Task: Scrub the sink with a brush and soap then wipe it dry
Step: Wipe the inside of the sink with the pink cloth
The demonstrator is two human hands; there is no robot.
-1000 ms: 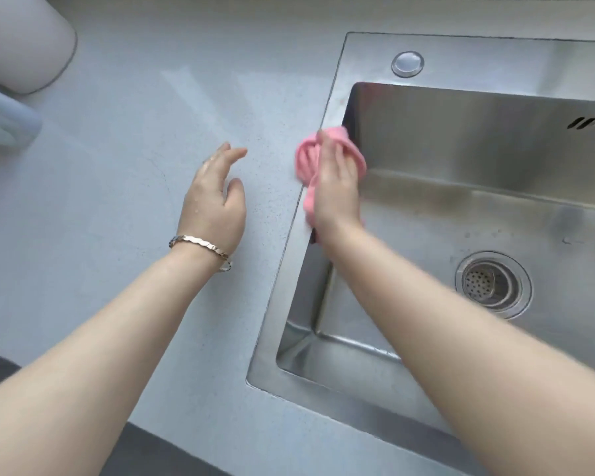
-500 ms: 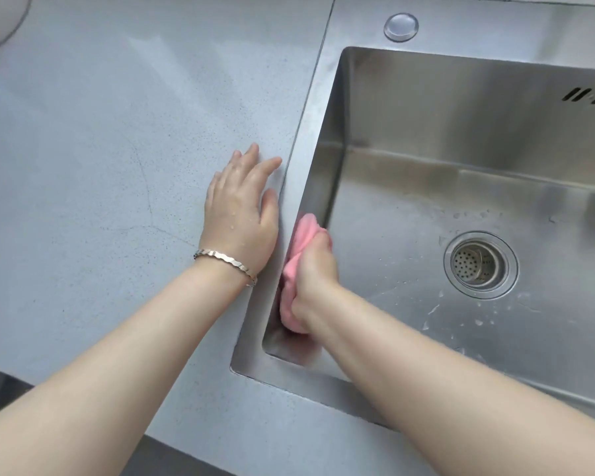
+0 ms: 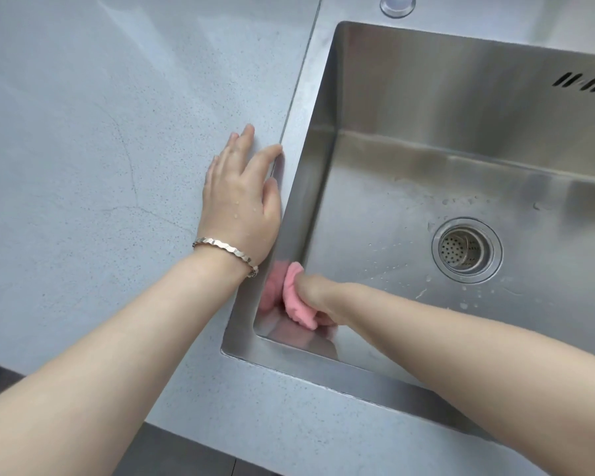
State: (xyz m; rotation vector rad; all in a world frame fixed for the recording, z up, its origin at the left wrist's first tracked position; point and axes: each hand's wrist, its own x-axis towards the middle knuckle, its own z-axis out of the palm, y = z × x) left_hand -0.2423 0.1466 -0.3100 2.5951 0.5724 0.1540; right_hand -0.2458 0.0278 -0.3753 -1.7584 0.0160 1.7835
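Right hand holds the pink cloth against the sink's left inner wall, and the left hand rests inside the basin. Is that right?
Not quite. The head view shows the left hand resting flat on the countertop beside the sink, not inside the basin. The right hand does hold the pink cloth against the left inner wall.

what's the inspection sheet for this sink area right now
surface: grey speckled countertop, a faint curved line across it
job's things: stainless steel sink, droplets near its drain strainer; pink cloth against the basin's left wall, near the front corner; no brush or soap seen
clutter: nothing seen
grippers: left hand flat on the countertop at the sink's left rim, bracelet on its wrist; right hand grips the pink cloth
cables: nothing seen
surroundings: round cap on the sink deck, overflow slots in the back wall
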